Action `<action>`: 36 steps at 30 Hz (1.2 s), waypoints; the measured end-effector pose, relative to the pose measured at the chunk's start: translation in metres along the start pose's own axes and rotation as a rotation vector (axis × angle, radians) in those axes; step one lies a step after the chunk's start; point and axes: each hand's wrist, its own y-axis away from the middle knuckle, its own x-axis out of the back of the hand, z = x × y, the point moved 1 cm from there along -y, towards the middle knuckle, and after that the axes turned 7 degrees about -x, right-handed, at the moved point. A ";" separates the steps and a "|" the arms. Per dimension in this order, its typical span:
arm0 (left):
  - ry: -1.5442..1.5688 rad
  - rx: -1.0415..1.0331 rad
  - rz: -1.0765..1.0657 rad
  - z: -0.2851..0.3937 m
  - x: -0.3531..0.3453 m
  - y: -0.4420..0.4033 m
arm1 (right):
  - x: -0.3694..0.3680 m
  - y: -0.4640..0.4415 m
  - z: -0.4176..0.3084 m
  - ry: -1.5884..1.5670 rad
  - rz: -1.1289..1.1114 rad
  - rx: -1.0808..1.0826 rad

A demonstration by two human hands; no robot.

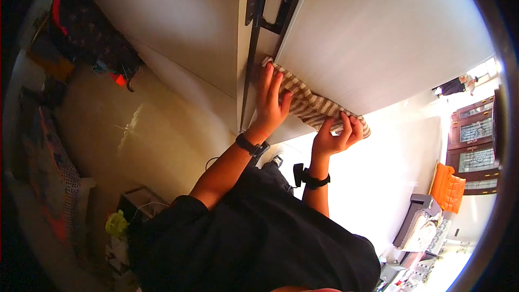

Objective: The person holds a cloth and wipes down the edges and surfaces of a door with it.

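A brown-and-cream striped cloth [309, 100] lies bunched in a long strip against the pale wall or panel [373, 32], slanting down to the right. My left hand [272, 105] touches the cloth's left end, its fingers stretched upward and the thumb apart. Near the cloth's right end, my right hand [338, 136] has bent fingers closed on its lower edge. Folds hide part of the cloth, and the fingertips are partly lost against it. Both wrists wear black straps.
A pale door [184, 27] with a black metal hinge [275, 5] stands left of the cloth. Dark clothing [92, 32] hangs at the far left. A box [143, 201] sits low on the left. Orange seating [447, 188] and dark red doors [476, 140] are far right.
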 end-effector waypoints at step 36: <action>-0.042 0.101 -0.202 -0.010 -0.011 0.023 | -0.014 0.024 0.030 -0.034 -0.406 -0.413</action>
